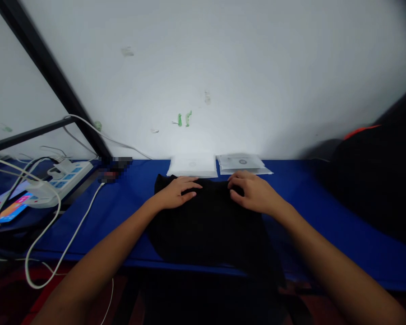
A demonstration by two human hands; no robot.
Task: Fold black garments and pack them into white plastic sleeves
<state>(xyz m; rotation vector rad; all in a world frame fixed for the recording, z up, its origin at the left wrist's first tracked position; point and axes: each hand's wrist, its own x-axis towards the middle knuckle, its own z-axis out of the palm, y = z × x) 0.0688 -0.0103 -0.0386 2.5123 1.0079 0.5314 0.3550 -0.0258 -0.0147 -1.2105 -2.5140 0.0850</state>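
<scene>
A black cloth item (213, 225), perhaps a garment, lies across the blue table and hangs over its front edge; it is too dark to make out its kind. My left hand (177, 192) rests on its upper left part, palm down, fingers stretched out and thumb apart. On the upper right part lies my right hand (252, 192), its fingers bent and its thumb set apart from them. Just beyond the cloth's far edge are a white plastic packet (192, 165) and a second flat, clear-and-white packet (243, 163) with a round dark mark.
On the left stand a white power strip (71, 178) with plugs, a lit phone (15, 208) and looping white cables (59, 212). A black metal frame (54, 76) rises there. A large dark shape (375, 180) occupies the right side. A white wall (243, 81) borders the blue table (307, 198).
</scene>
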